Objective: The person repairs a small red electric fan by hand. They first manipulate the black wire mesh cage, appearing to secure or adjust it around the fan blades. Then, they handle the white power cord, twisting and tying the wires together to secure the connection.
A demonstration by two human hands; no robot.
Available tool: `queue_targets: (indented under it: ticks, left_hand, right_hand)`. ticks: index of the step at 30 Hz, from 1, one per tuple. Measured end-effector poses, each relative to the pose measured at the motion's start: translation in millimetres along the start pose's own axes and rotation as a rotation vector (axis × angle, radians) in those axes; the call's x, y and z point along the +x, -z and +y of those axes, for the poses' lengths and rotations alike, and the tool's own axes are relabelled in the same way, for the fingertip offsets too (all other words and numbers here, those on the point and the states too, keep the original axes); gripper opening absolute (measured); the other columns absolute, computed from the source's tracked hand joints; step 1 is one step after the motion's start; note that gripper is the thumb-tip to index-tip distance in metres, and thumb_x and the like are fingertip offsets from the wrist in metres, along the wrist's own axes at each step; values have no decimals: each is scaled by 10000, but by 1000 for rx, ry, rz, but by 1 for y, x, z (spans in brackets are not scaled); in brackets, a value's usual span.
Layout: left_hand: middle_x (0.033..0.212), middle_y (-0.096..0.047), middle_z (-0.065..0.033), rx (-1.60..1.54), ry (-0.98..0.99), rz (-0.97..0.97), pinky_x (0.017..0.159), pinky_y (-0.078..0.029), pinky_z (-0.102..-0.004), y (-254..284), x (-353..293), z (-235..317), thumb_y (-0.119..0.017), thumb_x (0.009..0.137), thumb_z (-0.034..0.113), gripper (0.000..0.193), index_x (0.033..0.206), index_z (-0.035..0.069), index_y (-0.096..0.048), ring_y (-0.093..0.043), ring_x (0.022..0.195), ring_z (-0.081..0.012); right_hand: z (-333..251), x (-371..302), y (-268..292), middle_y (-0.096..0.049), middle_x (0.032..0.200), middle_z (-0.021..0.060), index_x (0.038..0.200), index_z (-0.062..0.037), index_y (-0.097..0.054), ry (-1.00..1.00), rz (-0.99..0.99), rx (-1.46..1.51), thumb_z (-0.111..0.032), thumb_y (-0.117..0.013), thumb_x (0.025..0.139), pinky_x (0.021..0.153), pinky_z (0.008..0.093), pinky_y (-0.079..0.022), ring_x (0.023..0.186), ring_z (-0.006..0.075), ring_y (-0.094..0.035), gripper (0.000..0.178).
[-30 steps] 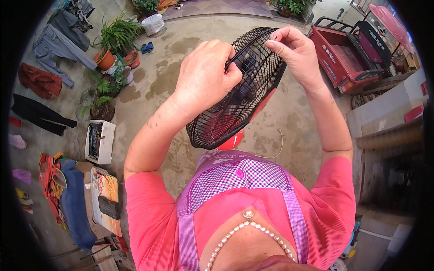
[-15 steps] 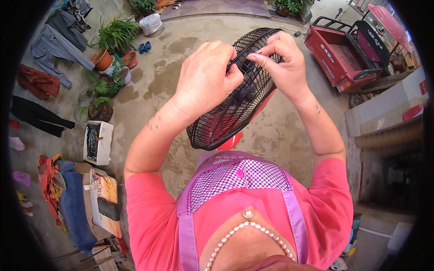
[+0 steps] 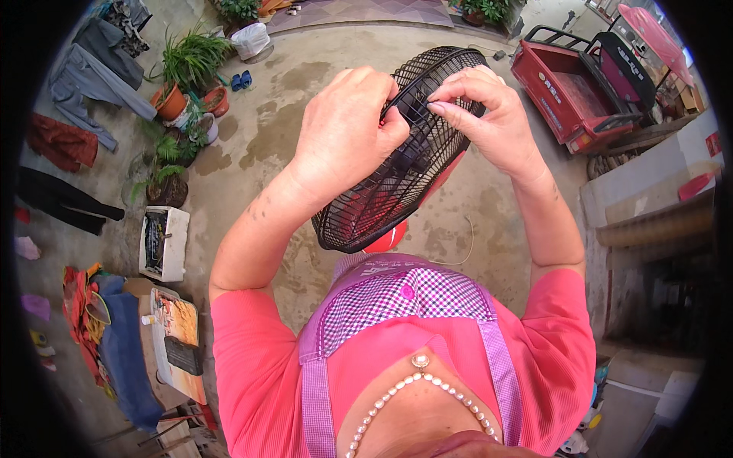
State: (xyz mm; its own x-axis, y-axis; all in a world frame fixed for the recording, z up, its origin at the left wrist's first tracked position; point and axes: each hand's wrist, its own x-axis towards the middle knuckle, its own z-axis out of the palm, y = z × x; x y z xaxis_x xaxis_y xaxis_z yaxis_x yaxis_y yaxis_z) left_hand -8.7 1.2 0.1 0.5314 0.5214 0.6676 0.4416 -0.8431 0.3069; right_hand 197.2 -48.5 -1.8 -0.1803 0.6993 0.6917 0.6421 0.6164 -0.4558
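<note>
An electric fan with a black wire guard (image 3: 366,214) stands tilted in front of my chest, its red base (image 3: 388,238) partly showing below. My left hand (image 3: 347,126) is closed, its curled fingers and thumb at the guard's upper rim. On the other side of the rim, my right hand (image 3: 492,114) brings thumb and forefinger together in a pinch against the guard. Whatever sits between those fingertips is too small to make out. Dark blades show dimly through the wires.
A thin pale cord (image 3: 467,244) lies on the wet-patched concrete floor. Potted plants (image 3: 191,65), blue slippers (image 3: 241,80) and a white foam box (image 3: 175,244) are to the left. A red cargo tricycle (image 3: 561,91) stands at the far right. Clothes (image 3: 95,80) hang along the left.
My right hand has shifted slightly right and down along the guard, its fingers straightening a little. My left hand stays at the rim, and the fan has barely moved.
</note>
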Motion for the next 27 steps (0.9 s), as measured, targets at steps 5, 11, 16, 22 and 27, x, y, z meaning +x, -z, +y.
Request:
queue_targets:
  ticks: [5,11,16,22,27]
  left_hand:
    - [821,-580,-115,10,-7,-6,727,-496,-416,1,1,-1,-632,719,95,147,837,19,-587,-592,837,-305]
    - [802,-582,-117,-12,-23,16,680,-468,-392,0,-1,-1,-637,735,92,175,885,14,-592,-572,761,-292]
    - [818,-580,-116,-1,-6,1,717,-497,-419,-1,-1,-1,-633,716,89,150,841,19,-587,-593,823,-306]
    - [795,-577,-115,-22,-24,34,673,-470,-401,-2,-2,-1,-635,732,85,173,883,12,-590,-572,756,-300]
    - [801,-572,-109,46,-47,44,696,-491,-419,-1,-2,0,-631,699,86,138,813,25,-582,-584,795,-305]
  right_hand:
    - [-5,4,1,-629,793,36,829,-70,-659,-14,-34,-92,-134,-701,773,814,350,-404,815,214,-563,95]
    - [-8,5,3,-612,800,35,834,-74,-618,-18,-19,-102,-121,-689,762,819,362,-397,809,228,-557,112]
    - [-5,6,0,-598,820,33,806,-82,-602,125,-3,-162,-101,-677,738,827,367,-393,846,230,-558,102]
    - [0,6,-3,-599,963,56,786,-80,-591,204,7,-262,-87,-673,714,856,373,-396,939,262,-549,109]
    - [5,3,-11,-603,974,63,792,-75,-588,189,50,-130,-70,-680,707,838,379,-416,930,277,-548,125]
